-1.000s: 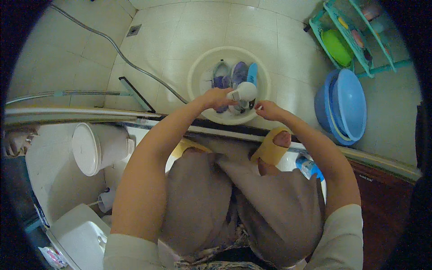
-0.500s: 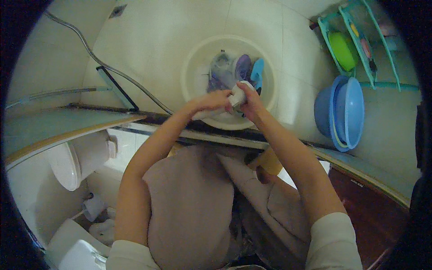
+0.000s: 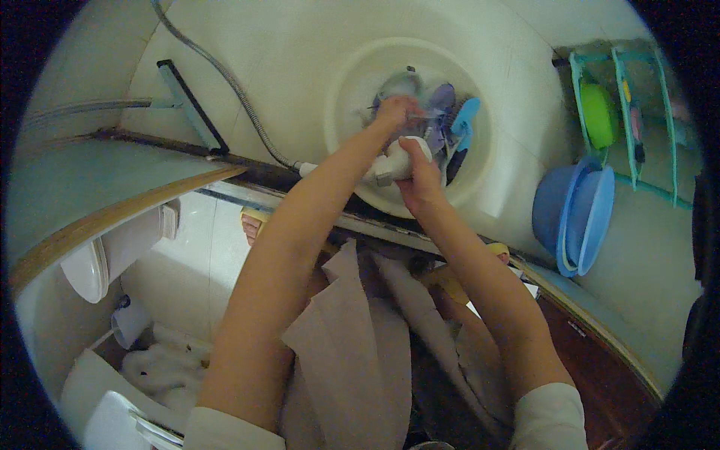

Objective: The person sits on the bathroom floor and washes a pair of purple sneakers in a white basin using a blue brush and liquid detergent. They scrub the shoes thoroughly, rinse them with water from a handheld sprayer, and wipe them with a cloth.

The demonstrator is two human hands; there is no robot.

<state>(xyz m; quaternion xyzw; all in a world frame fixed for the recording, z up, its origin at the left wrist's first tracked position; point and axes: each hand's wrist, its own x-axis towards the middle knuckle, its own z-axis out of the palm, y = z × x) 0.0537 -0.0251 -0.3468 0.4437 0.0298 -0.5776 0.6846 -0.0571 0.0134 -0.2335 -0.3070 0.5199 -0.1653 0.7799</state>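
Observation:
In my right hand (image 3: pixel 421 176) is a white shower head (image 3: pixel 397 161), its hose running off to the left. Water sprays from it into a cream round basin (image 3: pixel 337 124) on the floor. My left hand (image 3: pixel 400 114) reaches into that basin, at a grey shoe (image 3: pixel 405 81); spray and motion blur its fingers, so whether it grips the shoe is unclear. Beside the shoe lie a purple shoe (image 3: pixel 441 101) and a light-blue brush (image 3: pixel 466 112).
A metal shower hose (image 3: pixel 238 90) crosses the floor near a squeegee (image 3: pixel 191 105). Nested blue basins (image 3: pixel 589 217) stand at the right, below a green rack (image 3: pixel 619 97). A raised threshold (image 3: pixel 259 180) runs between me and the basin. A toilet (image 3: pixel 112 251) is at the left.
My left hand has left the shower head and moved forward to the grey shoe. My right hand keeps the shower head, and water now sprays from it. The view has shifted.

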